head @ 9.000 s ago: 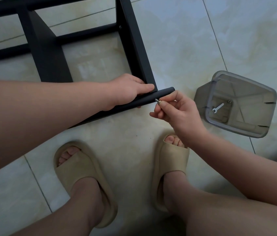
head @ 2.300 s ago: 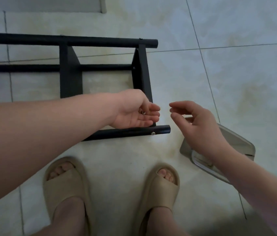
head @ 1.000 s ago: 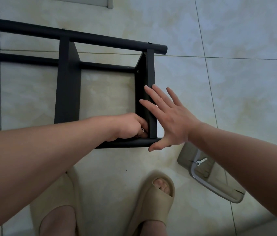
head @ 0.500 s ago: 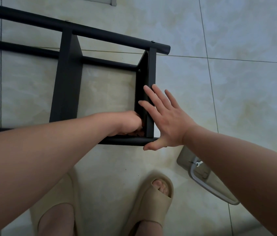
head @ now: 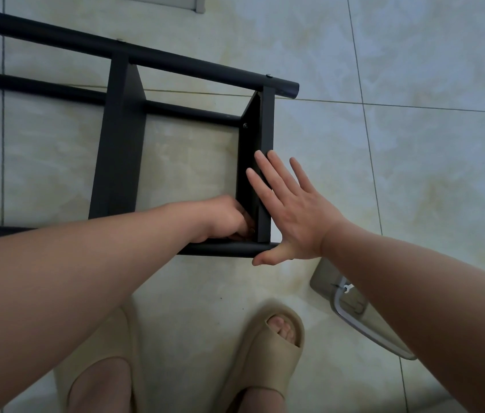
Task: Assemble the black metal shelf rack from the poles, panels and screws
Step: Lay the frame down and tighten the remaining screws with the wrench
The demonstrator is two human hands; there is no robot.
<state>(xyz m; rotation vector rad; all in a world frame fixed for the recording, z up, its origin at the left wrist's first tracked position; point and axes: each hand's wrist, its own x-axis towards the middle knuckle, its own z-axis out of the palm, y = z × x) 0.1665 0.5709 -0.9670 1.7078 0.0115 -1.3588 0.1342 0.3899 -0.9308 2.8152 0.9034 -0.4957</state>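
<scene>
Flat and open, the right hand braces the end panel from outside at frame centre; the left hand curls inside its corner with the left-running near pole, contents hidden.

The black rack lies on its side on the floor, partly built. A far pole, a lower pole and a near pole run crosswise. Two flat panels stand on edge between them, the left panel and the right panel. A screw sits in the far pole's end.
</scene>
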